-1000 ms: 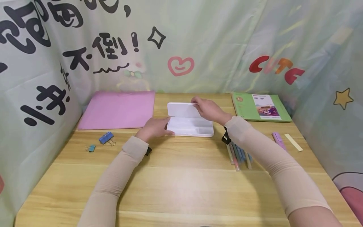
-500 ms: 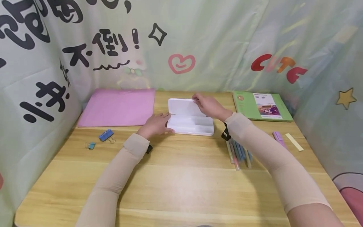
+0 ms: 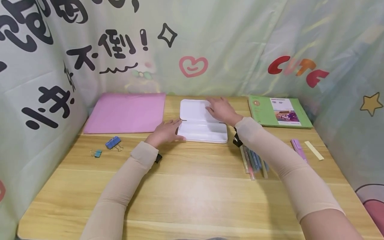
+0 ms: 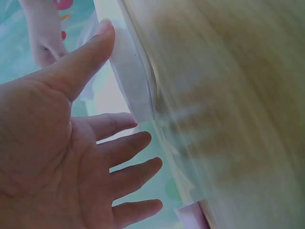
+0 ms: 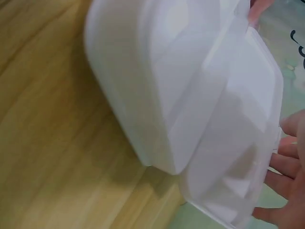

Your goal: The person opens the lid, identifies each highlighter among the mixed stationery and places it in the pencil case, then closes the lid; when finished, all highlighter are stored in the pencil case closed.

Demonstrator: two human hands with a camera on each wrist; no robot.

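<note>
A white pencil case (image 3: pixel 202 133) lies opened out near the back of the table, its lid (image 3: pixel 193 110) tipped back. My left hand (image 3: pixel 165 132) is at the case's left end, fingers spread and fairly straight. In the left wrist view the thumb (image 4: pixel 102 40) touches the case's front side and the index fingertip reaches its corner. My right hand (image 3: pixel 221 110) is at the lid's right end. Its extended fingers (image 5: pixel 281 167) meet the lid's outer edge in the right wrist view. Inside, the case shows bare white compartments.
A pink folder (image 3: pixel 126 113) lies back left, a green book (image 3: pixel 280 111) back right. Several pens (image 3: pixel 253 161) lie below the right forearm, with a purple highlighter (image 3: pixel 298 150) and pale strip (image 3: pixel 314 150) beyond. Blue (image 3: pixel 113 142) and teal (image 3: pixel 97 153) binder clips are at left.
The lid has swung farther back, away from me. My right hand has gone back with it, its fingers straightening from their grip on the edge. The left hand has stayed at the case's left end.
</note>
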